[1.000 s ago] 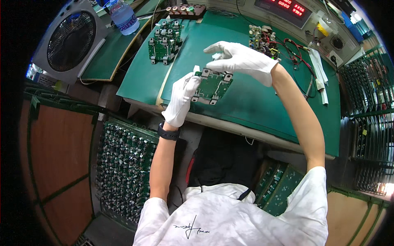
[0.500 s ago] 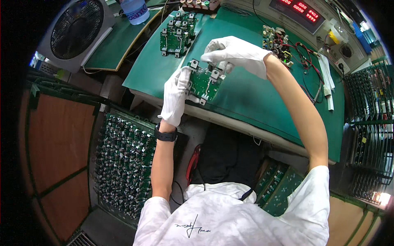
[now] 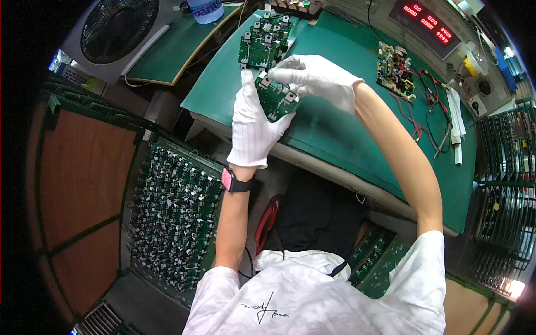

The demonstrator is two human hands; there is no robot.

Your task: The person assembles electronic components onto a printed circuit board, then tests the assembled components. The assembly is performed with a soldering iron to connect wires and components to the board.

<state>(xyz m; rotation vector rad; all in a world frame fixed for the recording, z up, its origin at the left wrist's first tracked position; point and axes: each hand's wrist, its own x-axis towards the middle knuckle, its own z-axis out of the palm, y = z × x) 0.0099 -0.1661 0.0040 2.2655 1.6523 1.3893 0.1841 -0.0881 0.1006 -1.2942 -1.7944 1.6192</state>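
My left hand (image 3: 252, 125), in a white glove, is closed on a green circuit board (image 3: 273, 101), with the fingers along the left edge and the thumb at the near corner. The board is tilted and carries metal-tabbed parts and small white connectors. Over its far right edge bends my gloved right hand (image 3: 321, 81), fingers and thumb closed at that edge; its fingertips partly hide the board. Just beyond lies a group of similar circuit boards (image 3: 265, 42) on the green bench mat (image 3: 335, 128).
An open electronic assembly (image 3: 395, 70) with red and black wires lies at the right, below a meter panel (image 3: 427, 22) with red digits. A fan (image 3: 120, 30) and a blue bottle (image 3: 205, 10) stand far left. A tray full of boards (image 3: 173, 218) sits lower left, racks (image 3: 505, 184) at right.
My left wrist has turned, so the watch face now shows. The held board has tilted and come closer to the group of boards. My right hand stays at its far edge. The view has shifted slightly.
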